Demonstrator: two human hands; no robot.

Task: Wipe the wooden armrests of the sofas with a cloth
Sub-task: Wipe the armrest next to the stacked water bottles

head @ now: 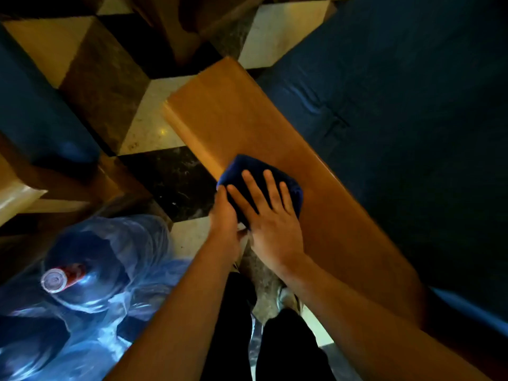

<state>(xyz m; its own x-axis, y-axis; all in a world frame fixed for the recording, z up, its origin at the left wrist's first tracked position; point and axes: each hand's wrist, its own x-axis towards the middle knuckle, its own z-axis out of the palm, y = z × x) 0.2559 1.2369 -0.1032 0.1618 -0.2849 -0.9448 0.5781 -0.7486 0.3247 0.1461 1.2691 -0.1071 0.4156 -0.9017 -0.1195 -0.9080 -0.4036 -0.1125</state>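
Observation:
A broad wooden armrest [233, 116] runs from the upper middle down to the lower right, beside a dark blue sofa seat [398, 105]. A folded dark blue cloth [248, 167] lies on the armrest near its left edge. My right hand [272, 213] is pressed flat on the cloth with fingers spread. My left hand [224, 213] grips the cloth's left edge at the side of the armrest. Much of the cloth is hidden under my hands.
A large water bottle [82, 273] with a red and white cap, wrapped in clear plastic, stands on the floor at the lower left. Another sofa with a blue cushion [35, 111] and wooden armrest [16, 199] stands at the left. The floor [154, 122] is chequered tile.

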